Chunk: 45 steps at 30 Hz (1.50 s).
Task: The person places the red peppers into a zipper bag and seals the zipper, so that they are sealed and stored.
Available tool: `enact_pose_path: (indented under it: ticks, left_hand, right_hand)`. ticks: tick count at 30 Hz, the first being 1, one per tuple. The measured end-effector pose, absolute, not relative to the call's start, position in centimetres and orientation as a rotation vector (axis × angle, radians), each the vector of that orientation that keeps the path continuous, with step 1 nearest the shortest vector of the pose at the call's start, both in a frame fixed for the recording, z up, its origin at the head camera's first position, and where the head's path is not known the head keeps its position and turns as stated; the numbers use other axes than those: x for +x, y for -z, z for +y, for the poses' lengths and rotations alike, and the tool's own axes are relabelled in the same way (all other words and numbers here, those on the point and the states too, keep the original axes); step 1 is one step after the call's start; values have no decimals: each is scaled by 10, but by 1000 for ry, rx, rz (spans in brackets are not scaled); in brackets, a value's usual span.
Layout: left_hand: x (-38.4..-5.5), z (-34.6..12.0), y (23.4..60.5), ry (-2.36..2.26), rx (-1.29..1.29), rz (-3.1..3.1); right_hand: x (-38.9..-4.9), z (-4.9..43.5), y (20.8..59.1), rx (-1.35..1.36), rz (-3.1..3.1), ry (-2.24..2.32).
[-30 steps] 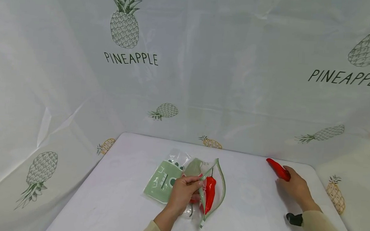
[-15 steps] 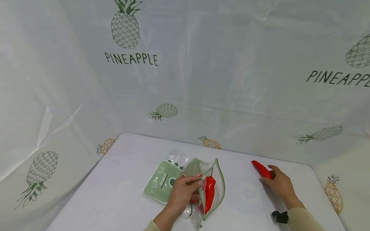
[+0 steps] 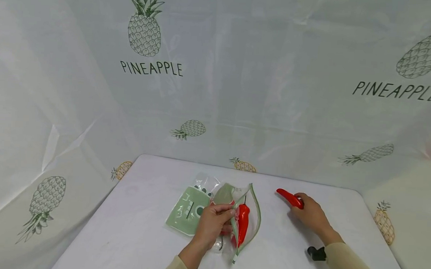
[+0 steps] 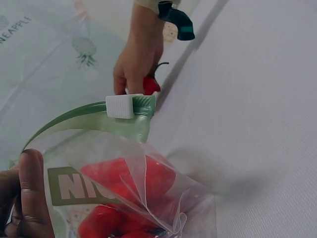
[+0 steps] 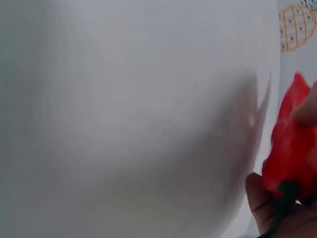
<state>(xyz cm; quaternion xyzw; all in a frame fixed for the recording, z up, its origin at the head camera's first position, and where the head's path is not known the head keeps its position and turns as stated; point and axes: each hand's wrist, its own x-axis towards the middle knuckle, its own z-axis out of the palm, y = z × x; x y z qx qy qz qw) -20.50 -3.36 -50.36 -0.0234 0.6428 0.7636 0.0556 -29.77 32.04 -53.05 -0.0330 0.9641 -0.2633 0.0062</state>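
With thumb and fingers, my left hand (image 3: pixel 212 223) pinches one side of the mouth of a clear zip bag (image 4: pixel 168 213) edged in green. The bag's mouth gapes, and a red chili pepper (image 3: pixel 243 225) with a dark stem shows inside. More red peppers (image 4: pixel 129 178) lie in the bag in the left wrist view, beside a white slider (image 4: pixel 119 107) on the green zip. To the right of the bag, my right hand (image 3: pixel 311 214) grips another red chili pepper (image 3: pixel 288 197) by its stem end, its tip pointing left. In the right wrist view that pepper's green stem hangs near the fingers.
A flat green-printed bag (image 3: pixel 187 210) with a cartoon face lies left of the open bag on the white table (image 3: pixel 129 235). Behind the table's far edge hangs a pale sheet (image 3: pixel 254 92) printed with pineapples.
My right hand has carried the red chili pepper leftward across the table, nearer the open bag. My left hand keeps its pinch on the bag's edge in about the same place.
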Motion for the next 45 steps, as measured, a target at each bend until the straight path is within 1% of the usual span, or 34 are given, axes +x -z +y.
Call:
enact_pose_path:
  ticks: [8, 16, 21, 32, 39, 45]
  left_hand:
    - [-205, -32, 504, -2318, -68, 1945]
    - [-204, -31, 502, -2325, -61, 1934]
    - [-203, -31, 502, -2324, -61, 1940]
    - [-202, -31, 502, -2324, -65, 1944]
    - [-202, -31, 502, -2335, -62, 1932]
    - [-203, -31, 499, -2317, -60, 1949]
  right_hand:
    - [-287, 308, 534, -142, 3052, 791]
    - [-280, 299, 526, -224, 3063, 730]
    - [-276, 294, 526, -248, 3047, 813]
    - [-267, 284, 520, -213, 3043, 1016]
    - [-262, 280, 521, -195, 3129, 1027]
    - [-256, 276, 518, -204, 3095, 1177]
